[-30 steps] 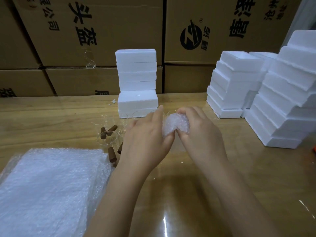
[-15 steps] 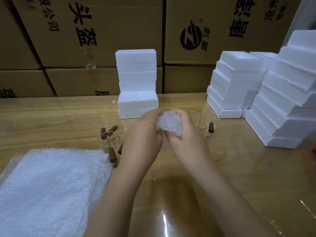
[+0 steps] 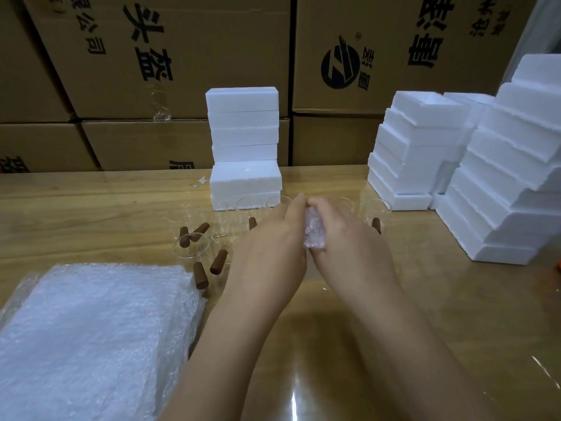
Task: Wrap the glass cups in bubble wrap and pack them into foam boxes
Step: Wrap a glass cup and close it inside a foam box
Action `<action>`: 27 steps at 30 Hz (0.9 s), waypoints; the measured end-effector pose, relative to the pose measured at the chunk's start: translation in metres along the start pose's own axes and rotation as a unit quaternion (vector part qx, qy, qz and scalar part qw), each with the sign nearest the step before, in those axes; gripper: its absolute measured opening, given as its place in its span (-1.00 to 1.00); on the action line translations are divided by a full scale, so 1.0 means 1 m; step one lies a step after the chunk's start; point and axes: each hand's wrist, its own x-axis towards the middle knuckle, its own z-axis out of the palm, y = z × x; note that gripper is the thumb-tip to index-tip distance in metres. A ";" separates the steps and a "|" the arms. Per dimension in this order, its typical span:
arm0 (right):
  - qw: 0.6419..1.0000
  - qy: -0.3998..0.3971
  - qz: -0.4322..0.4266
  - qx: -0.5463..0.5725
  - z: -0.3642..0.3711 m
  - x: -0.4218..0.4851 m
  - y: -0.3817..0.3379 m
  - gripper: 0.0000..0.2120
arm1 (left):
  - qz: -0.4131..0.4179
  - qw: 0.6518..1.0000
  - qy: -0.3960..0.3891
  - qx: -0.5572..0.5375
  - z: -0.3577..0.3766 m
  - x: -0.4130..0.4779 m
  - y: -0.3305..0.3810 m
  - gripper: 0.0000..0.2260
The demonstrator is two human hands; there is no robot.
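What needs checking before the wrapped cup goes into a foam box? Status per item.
1. Grip on the wrapped bundle: left hand and right hand both hold it. Ok.
2. Wrap closed all round: the hands cover most of it. Cannot tell.
3. Open foam box available: the top of a right-side stack shows a hollow. Ok.
4. Box staged by the hands: every box in view sits in a stack. Not ok.
5. Path free of loose glass cups: several stand just beyond the hands. Not ok.
6. Bubble wrap sheets for the next cup: pile at left. Ok.
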 end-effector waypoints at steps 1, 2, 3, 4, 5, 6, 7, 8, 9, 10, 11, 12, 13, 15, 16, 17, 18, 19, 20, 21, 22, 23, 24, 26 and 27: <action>1.000 0.007 -0.006 0.021 0.000 0.000 -0.001 -0.54 | -0.008 1.000 0.000 -0.012 0.000 0.000 0.000 -0.42; 0.998 0.011 -0.006 0.064 0.000 -0.001 -0.002 -0.51 | -0.014 0.999 0.014 -0.043 -0.001 0.001 -0.002 -0.46; 0.992 0.008 -0.001 0.124 -0.001 -0.001 -0.002 -0.45 | -0.022 0.995 0.035 -0.087 -0.003 0.003 -0.003 -0.52; 0.982 0.000 0.010 0.187 -0.003 0.000 -0.002 -0.39 | -0.038 0.989 0.056 -0.132 -0.005 0.004 -0.005 -0.60; 0.971 -0.011 0.026 0.238 -0.005 0.000 -0.003 -0.35 | -0.061 0.980 0.075 -0.175 -0.006 0.006 -0.007 -0.67; 0.963 -0.028 0.044 0.265 -0.007 0.000 -0.004 -0.32 | -0.091 0.968 0.090 -0.216 -0.006 0.007 -0.009 -0.72; 0.959 -0.050 0.059 0.272 -0.008 0.001 -0.004 -0.32 | -0.120 0.953 0.102 -0.260 -0.006 0.008 -0.009 -0.74; 0.957 -0.068 0.070 0.273 -0.007 0.000 -0.004 -0.35 | -0.143 0.935 0.111 -0.305 -0.006 0.008 -0.007 -0.75; 0.955 -0.073 0.079 0.278 -0.005 0.000 -0.004 -0.43 | -0.152 0.920 0.117 -0.343 -0.005 0.008 -0.004 -0.75; 0.952 -0.064 0.088 0.286 -0.002 0.001 -0.003 -0.54 | -0.152 0.911 0.117 -0.364 -0.003 0.007 0.000 -0.74; 0.950 -0.050 0.097 0.291 0.000 0.001 -0.002 -0.65 | -0.146 0.907 0.111 -0.379 -0.002 0.006 0.003 -0.74; 0.950 -0.037 0.103 0.293 0.001 0.002 0.000 -0.72 | -0.141 0.903 0.103 -0.393 0.000 0.006 0.005 -0.74; 0.950 -0.030 0.107 0.292 0.001 0.003 0.001 -0.76 | -0.136 0.899 0.092 -0.407 0.000 0.006 0.007 -0.73; 0.956 -0.022 0.108 0.272 -0.001 0.005 0.004 -0.79 | -0.126 0.909 0.069 -0.391 0.001 0.006 0.005 -0.75; 0.962 -0.016 0.105 0.252 -0.003 0.006 0.006 -0.79 | -0.120 0.924 0.060 -0.359 0.001 0.006 0.003 -0.78; 0.968 -0.010 0.101 0.228 -0.004 0.006 0.007 -0.77 | -0.118 0.936 0.053 -0.327 0.001 0.005 0.002 -0.80; 0.974 -0.006 0.096 0.204 -0.005 0.006 0.008 -0.74 | -0.114 0.948 0.051 -0.293 0.001 0.004 0.001 -0.69; 0.979 -0.002 0.091 0.181 -0.006 0.006 0.009 -0.71 | -0.096 0.958 0.056 -0.265 0.000 0.003 0.001 -0.51; 0.983 0.003 0.083 0.162 -0.007 0.006 0.009 -0.70 | -0.063 0.967 0.067 -0.236 -0.001 0.002 0.002 -0.38; 0.987 0.010 0.073 0.144 -0.008 0.005 0.009 -0.70 | -0.028 0.977 0.073 -0.199 -0.001 0.001 0.003 -0.32; 0.990 0.020 0.059 0.129 -0.009 0.005 0.008 -0.70 | -0.004 0.984 0.070 -0.164 -0.001 0.001 0.004 -0.33; 0.992 0.029 0.043 0.115 -0.009 0.004 0.007 -0.69 | 0.001 0.988 0.063 -0.138 0.001 0.001 0.005 -0.35; 0.994 0.037 0.027 0.102 -0.010 0.004 0.006 -0.66 | -0.011 0.990 0.055 -0.130 0.002 0.002 0.004 -0.37; 0.995 0.052 0.002 0.084 -0.010 0.003 0.004 -0.60 | -0.061 0.984 0.042 -0.161 0.005 0.003 0.001 -0.36; 0.995 0.057 -0.003 0.080 -0.011 0.003 0.003 -0.59 | -0.085 0.978 0.032 -0.189 0.005 0.004 0.000 -0.36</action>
